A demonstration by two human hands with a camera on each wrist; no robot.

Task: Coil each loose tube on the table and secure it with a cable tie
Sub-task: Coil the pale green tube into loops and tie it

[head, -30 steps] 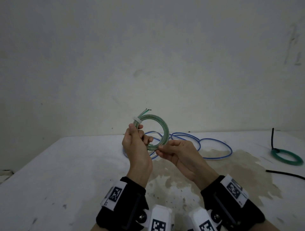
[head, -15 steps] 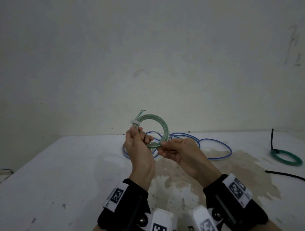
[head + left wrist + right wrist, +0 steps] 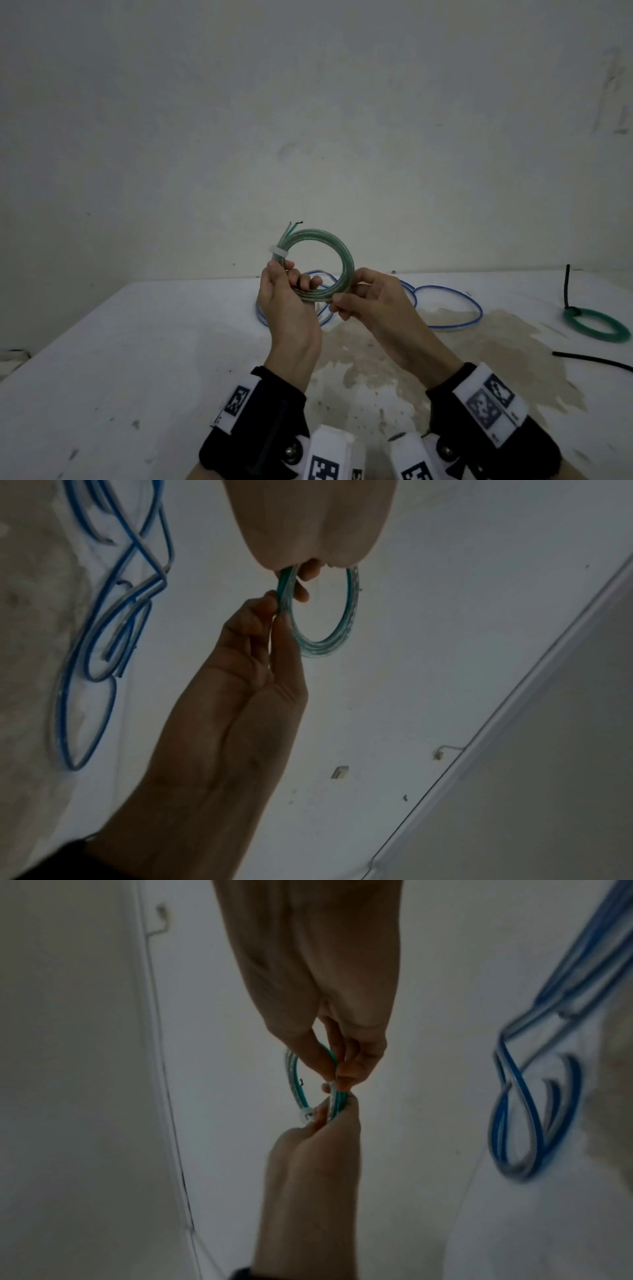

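I hold a coil of clear-green tube upright above the table. A white cable tie wraps its upper left, where the tube ends stick out. My left hand grips the coil's lower left just below the tie. My right hand pinches the coil's bottom edge between thumb and fingers. The left wrist view shows the coil pinched by both hands. The right wrist view shows the tie beside my left hand's fingertips. A loose blue tube lies on the table behind my hands.
The white table is stained near its middle. At the far right lies a dark green coil bound by a tie with a black tail standing up. A black tube runs off the right edge. A bare wall stands behind.
Both hands keep their hold on the green coil. The coil and hands have shifted only slightly, a little up and to the left.
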